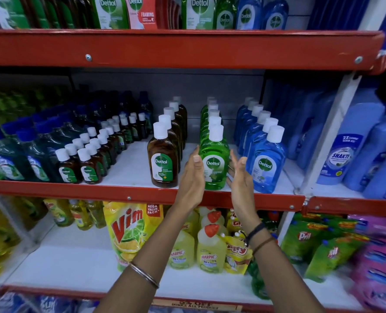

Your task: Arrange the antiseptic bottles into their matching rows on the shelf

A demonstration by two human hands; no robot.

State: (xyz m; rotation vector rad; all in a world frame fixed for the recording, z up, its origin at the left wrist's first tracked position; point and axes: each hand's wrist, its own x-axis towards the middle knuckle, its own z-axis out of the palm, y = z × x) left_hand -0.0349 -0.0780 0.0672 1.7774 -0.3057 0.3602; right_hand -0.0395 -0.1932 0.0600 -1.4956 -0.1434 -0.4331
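Note:
On the middle shelf [124, 190] three rows of white-capped Dettol bottles run back from the front edge: a brown row [163, 159], a green row [214, 159] and a blue row [266, 163]. My left hand [193, 177] is raised, palm flat, beside the left side of the front green bottle. On that bottle's right side is my right hand [239, 175], fingers apart. Both hands flank the bottle and hold nothing; whether they touch it I cannot tell.
Small brown Dettol bottles [88, 163] and dark teal bottles [9, 159] fill the shelf's left part. Big blue bottles [350, 141] stand right of a white upright. A red shelf beam [165, 48] hangs overhead. The shelf below holds Vim pouches [128, 231] and Harpic bottles [210, 249].

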